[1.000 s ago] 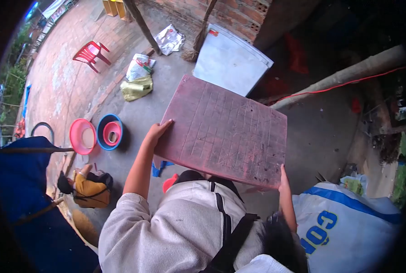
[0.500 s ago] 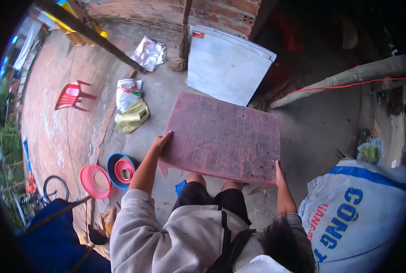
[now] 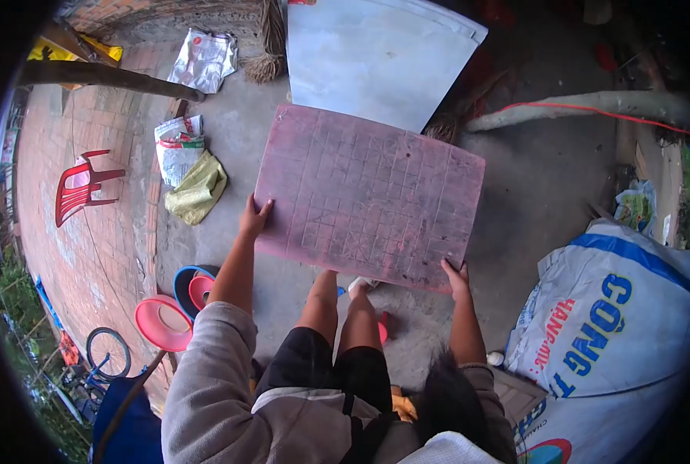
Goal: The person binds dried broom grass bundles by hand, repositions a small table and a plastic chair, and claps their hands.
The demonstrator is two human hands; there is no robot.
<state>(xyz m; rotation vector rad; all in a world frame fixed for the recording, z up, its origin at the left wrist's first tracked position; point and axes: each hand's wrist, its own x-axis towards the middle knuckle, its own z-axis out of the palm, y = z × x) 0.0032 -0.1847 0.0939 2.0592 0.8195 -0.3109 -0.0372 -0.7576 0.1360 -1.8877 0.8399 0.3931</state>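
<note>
Between my two hands is a pink plastic table (image 3: pixel 368 193), its worn top facing up and marked with scratched grid lines and dark stains. My left hand (image 3: pixel 255 218) is closed on its left edge, thumb over the top. On the right, my right hand (image 3: pixel 456 278) grips the near right corner, thumb also on top. The fingers of both hands are partly hidden beneath the tabletop. Its far edge overlaps the lower part of a white panel (image 3: pixel 376 58) in this view; whether they touch I cannot tell. My bare legs show below the near edge.
A red plastic chair (image 3: pixel 78 185) stands on the brick paving at left. Near my left arm are a pink basin (image 3: pixel 163 323) and a blue basin (image 3: pixel 186 292). Folded sacks (image 3: pixel 196 189) lie on the floor. A large white sack (image 3: pixel 584 309) bulges at right, below a wooden pole (image 3: pixel 561 110).
The pink table has shifted slightly left and up in view, still in both hands. My view has moved too, so more of my legs and the floor beneath show.
</note>
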